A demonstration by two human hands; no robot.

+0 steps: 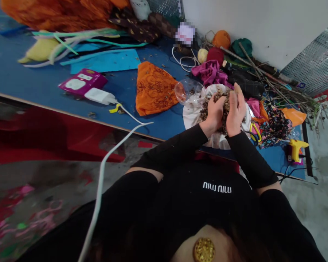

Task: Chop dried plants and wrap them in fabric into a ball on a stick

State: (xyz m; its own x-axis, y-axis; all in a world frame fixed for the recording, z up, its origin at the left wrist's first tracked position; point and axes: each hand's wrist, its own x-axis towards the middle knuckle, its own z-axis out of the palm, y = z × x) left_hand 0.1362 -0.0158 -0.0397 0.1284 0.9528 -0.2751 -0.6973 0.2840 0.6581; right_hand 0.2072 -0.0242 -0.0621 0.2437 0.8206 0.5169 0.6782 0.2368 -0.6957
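A loose heap of dried brown plant bits (204, 113) lies on a round white cloth (190, 118) at the table's near edge. My left hand (215, 112) cups the heap from the left, its fingers curved into the bits. From the other side my right hand (235, 109) presses in, palm inward and fingers held close together. Between the palms the two hands gather a clump of the bits. A clear plastic bowl (190, 91) rests on the cloth's left edge. Scissors with yellow and black handles (255, 133) lie beside my right wrist.
An orange printed cloth (154, 89), a purple power strip (83, 82) and a blue sheet (106, 61) lie leftward. A white cable (101, 178) crosses before me. Yarn balls (221, 39) and twigs (254, 60) sit behind. A yellow glue gun (297, 150) stands at the right edge.
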